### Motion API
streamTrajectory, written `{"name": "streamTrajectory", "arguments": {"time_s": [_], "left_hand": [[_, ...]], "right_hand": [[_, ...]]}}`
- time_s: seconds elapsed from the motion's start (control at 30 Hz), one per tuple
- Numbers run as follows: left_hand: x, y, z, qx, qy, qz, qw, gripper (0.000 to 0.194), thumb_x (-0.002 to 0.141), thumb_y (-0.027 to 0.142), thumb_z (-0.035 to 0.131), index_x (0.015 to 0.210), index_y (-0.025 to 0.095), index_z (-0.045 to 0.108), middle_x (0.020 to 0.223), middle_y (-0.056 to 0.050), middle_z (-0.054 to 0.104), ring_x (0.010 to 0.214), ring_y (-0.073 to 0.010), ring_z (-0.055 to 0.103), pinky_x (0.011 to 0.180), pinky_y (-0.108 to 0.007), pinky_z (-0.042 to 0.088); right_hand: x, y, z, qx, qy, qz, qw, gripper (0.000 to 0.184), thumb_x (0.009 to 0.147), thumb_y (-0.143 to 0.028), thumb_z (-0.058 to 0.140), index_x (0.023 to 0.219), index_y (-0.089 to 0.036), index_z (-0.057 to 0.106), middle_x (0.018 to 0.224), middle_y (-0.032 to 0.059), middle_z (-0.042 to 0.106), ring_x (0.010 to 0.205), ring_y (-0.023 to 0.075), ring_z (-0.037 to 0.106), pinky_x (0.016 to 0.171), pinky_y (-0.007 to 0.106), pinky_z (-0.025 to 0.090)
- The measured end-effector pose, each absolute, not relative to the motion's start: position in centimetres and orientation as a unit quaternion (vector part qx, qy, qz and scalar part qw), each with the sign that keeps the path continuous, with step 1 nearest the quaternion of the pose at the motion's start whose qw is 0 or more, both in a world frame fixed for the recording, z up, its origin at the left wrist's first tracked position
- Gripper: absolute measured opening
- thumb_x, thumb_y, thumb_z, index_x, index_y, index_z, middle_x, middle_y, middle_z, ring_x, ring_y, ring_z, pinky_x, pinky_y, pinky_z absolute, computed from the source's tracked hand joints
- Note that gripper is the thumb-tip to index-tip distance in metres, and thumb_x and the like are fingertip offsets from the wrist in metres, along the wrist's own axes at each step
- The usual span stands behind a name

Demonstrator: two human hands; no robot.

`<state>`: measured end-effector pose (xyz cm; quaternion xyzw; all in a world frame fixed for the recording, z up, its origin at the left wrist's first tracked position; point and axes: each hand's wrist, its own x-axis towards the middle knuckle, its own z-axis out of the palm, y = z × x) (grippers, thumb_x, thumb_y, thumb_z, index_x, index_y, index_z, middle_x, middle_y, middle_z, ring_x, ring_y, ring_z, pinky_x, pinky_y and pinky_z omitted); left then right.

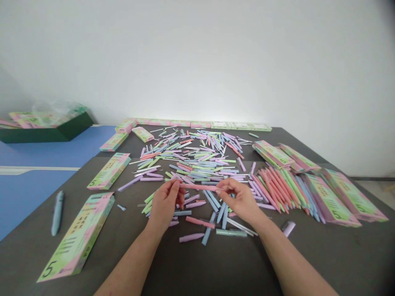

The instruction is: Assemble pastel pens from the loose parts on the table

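Between my two hands a pink pen is held level above the table. My left hand pinches its left end, and my right hand pinches its right end with thumb and fingertips. Under and around the hands lie loose pen parts: a red-pink barrel, a purple barrel, a green cap piece and white refills. To the right of my right hand, finished-looking pens lie in a row sorted by colour.
Pastel boxes marked 5 line the left side and right side; more boxes edge the back. A large pile of pen parts covers the middle. One blue pen lies far left. A dark green tray stands on a blue surface.
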<state>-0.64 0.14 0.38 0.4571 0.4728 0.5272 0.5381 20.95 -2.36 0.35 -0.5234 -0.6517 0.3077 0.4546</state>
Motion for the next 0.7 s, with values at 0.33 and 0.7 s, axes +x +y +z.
{"name": "streamTrajectory", "arguments": {"time_s": [0.33, 0.7], "left_hand": [[-0.3, -0.4, 0.9, 0.521, 0.472, 0.472, 0.532, 0.035, 0.082, 0.040, 0.056, 0.107, 0.016, 0.057, 0.071, 0.001, 0.060, 0.044, -0.0085, 0.052, 0.039, -0.021, 0.044], [-0.6, 0.0, 0.1, 0.588, 0.478, 0.468, 0.454, 0.045, 0.081, 0.024, 0.050, 0.124, 0.022, 0.038, 0.081, 0.004, 0.054, 0.045, -0.0080, 0.053, 0.039, -0.021, 0.046]], "right_hand": [[21.5, -2.0, 0.4, -0.505, -0.755, 0.146, 0.393, 0.015, 0.085, -0.030, 0.059, 0.091, -0.021, 0.070, 0.086, 0.0072, 0.069, 0.083, 0.0218, 0.061, 0.075, 0.034, 0.046], [26.5, -3.1, 4.5, -0.732, -0.606, -0.010, 0.312, 0.024, 0.084, -0.035, 0.055, 0.084, -0.017, 0.070, 0.062, 0.0027, 0.062, 0.059, 0.0175, 0.056, 0.056, 0.027, 0.035]]}}
